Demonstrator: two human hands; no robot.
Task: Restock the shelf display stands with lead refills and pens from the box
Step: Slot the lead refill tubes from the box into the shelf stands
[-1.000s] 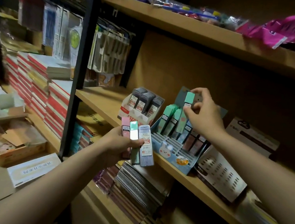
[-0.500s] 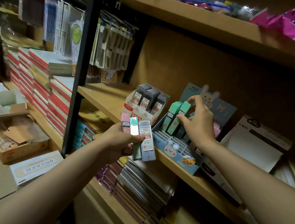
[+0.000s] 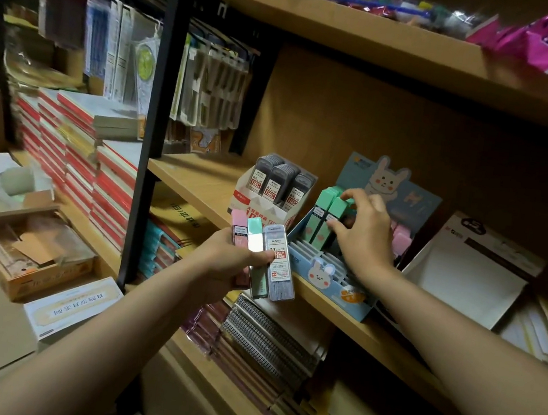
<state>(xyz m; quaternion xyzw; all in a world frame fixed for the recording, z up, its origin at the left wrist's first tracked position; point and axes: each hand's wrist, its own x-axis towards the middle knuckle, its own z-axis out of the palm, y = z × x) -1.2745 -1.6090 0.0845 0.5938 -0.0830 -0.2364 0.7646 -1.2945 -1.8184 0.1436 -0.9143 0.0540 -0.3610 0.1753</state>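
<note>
My right hand [image 3: 364, 234] covers the middle of the blue rabbit display stand [image 3: 328, 276], so I can't see what stands in the slots behind my knuckles; only pink tops [image 3: 401, 238] peek out at its three o'clock. Upper shelf goods are cut off at the top edge, and the print on the labels is too small to read.

Right fingers are curled, thumb and fingertips pinching the mint-green refill cases [image 3: 328, 219] standing in the stand's back rows. Those cases are slim rectangular boxes, long axis nearly upright, tops leaning toward eleven o'clock.

My left hand [image 3: 228, 258] grips a fan of three cases: a pink one [image 3: 238, 225], a green-capped clear one [image 3: 255, 244], a grey clear one [image 3: 279, 263] with a red-and-white label. They sit just in front of the shelf edge [image 3: 387, 342], at nine o'clock from the stand, long axes running twelve to six, caps up.

At the stand's ten o'clock a white carton [image 3: 259, 207] holds dark grey refill cases [image 3: 281, 182], upright, tilted back.
</note>
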